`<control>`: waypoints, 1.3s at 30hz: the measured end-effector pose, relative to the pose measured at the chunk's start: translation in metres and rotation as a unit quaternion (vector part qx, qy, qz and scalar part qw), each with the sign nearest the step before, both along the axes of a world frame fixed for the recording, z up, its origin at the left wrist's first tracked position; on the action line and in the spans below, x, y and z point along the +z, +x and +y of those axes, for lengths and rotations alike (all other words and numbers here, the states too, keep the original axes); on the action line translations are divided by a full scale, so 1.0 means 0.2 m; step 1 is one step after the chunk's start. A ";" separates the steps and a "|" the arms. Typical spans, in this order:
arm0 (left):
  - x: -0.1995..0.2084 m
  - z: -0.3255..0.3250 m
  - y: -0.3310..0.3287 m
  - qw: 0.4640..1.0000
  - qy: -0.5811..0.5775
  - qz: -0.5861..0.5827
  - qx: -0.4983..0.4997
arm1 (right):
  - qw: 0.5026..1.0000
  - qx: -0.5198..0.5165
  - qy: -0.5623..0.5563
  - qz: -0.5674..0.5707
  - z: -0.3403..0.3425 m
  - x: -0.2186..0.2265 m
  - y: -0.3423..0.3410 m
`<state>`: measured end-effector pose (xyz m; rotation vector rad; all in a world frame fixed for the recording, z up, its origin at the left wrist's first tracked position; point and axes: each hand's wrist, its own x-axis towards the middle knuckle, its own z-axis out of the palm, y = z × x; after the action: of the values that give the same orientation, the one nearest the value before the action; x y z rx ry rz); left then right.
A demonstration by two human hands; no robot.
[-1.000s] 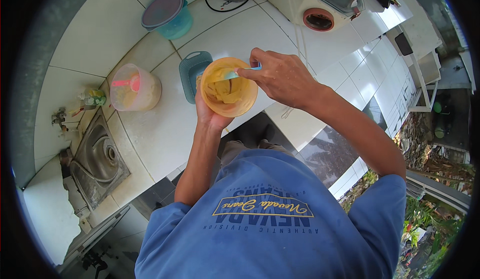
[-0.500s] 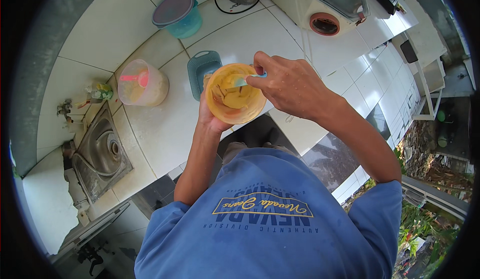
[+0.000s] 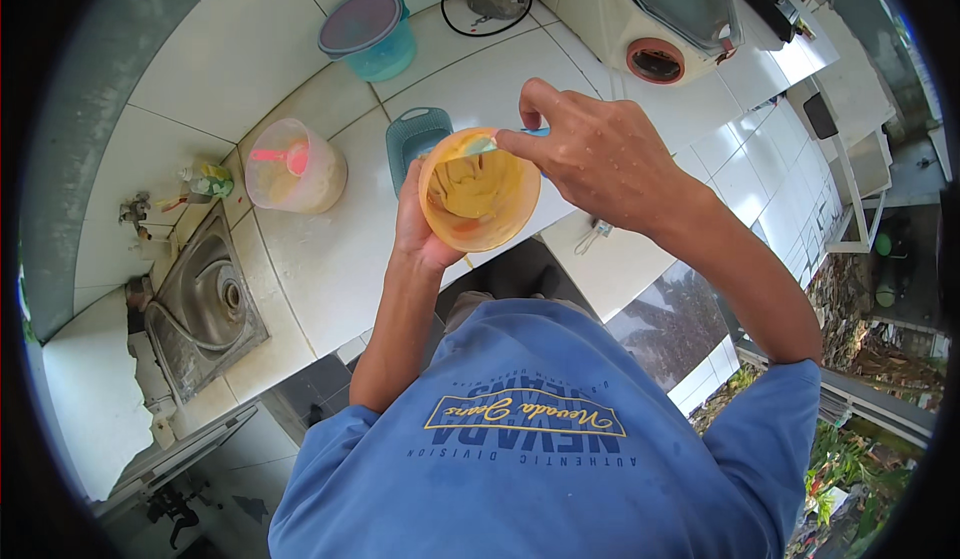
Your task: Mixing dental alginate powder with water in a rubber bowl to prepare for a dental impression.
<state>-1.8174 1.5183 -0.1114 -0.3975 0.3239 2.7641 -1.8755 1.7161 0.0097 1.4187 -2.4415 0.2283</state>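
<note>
Thickly coated inside: an orange container (image 3: 524, 204) held up by the table (image 3: 335, 269)

In the head view, the round, translucent container has its mouth turned toward the camera, near the table's front edge. A yellow mixture (image 3: 470, 191) covers much of its inside, uneven and streaked with darker marks too small to make out. A pale blue utensil (image 3: 484, 146) lies at the upper rim, its blade smeared; part of its handle is hidden in the grip. The container's outer side is largely out of sight, and it partly covers a blue-green basket (image 3: 413, 127). The left hand (image 3: 416, 227) curls around the container's side, most fingers hidden behind it. The right hand (image 3: 590, 149) is narrowed, pinching the utensil's handle between thumb and fingers.
</note>
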 end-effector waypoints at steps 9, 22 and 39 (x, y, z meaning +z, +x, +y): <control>0.05 0.04 -0.01 0.998 -0.020 0.015 0.060 | 0.995 -0.082 -0.040 -0.052 0.03 -0.12 0.10; -0.45 0.29 0.06 0.991 -0.028 -0.067 0.115 | 0.549 -0.355 -0.140 -0.744 0.19 -0.66 0.33; -0.75 -0.13 -0.12 0.991 0.038 -0.059 0.118 | 0.549 -0.297 -0.112 -0.773 -0.23 -0.93 0.17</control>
<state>-1.8421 1.4918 -0.2615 -0.6129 0.1513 2.9536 -1.8414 1.6698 -0.1770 -0.2912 -3.4821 2.2887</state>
